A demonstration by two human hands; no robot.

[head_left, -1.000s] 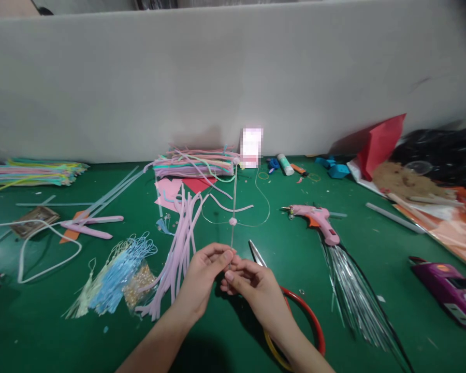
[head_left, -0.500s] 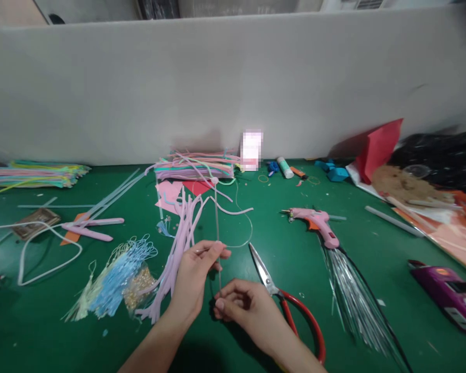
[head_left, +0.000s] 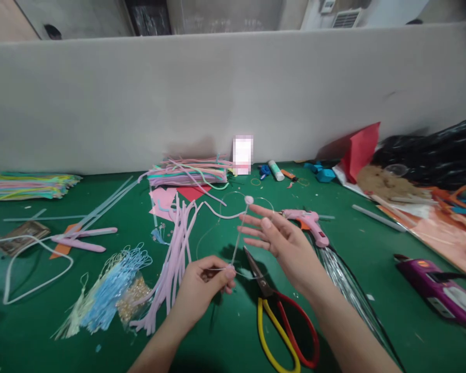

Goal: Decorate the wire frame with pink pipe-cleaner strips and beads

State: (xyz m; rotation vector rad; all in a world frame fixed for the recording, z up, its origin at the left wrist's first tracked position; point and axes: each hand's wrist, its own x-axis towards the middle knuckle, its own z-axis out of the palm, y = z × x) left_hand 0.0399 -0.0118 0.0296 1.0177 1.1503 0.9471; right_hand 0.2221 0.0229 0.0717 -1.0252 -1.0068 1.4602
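Note:
My left hand [head_left: 209, 280] is closed, thumb and fingertips pinching the lower part of a thin pale wire stem [head_left: 238, 239]. A small pale pink ball [head_left: 249, 200] tops the stem, which leans slightly right. Thin, clear strands curve out in loops on both sides of it. Beside the upper stem is my right hand [head_left: 283, 241], open with its fingers spread; whether a fingertip touches the stem I cannot tell. Scissors [head_left: 267, 292] with one red and one yellow handle lie on the green table [head_left: 225, 342] under the right hand, blades partly apart.
A pink glue gun [head_left: 308, 223] and silvery strips [head_left: 345, 285] lie to the right, with a purple device [head_left: 437, 290] beyond. Lilac pipe cleaners [head_left: 178, 238], blue tassels [head_left: 114, 290] and a bag of gold beads [head_left: 134, 300] lie left. A pale partition [head_left: 159, 98] stands behind.
My right hand has left the stem's lower end, risen to its upper part and opened. The stem now leans right. The view has shifted a little, and the scissors' yellow handle shows.

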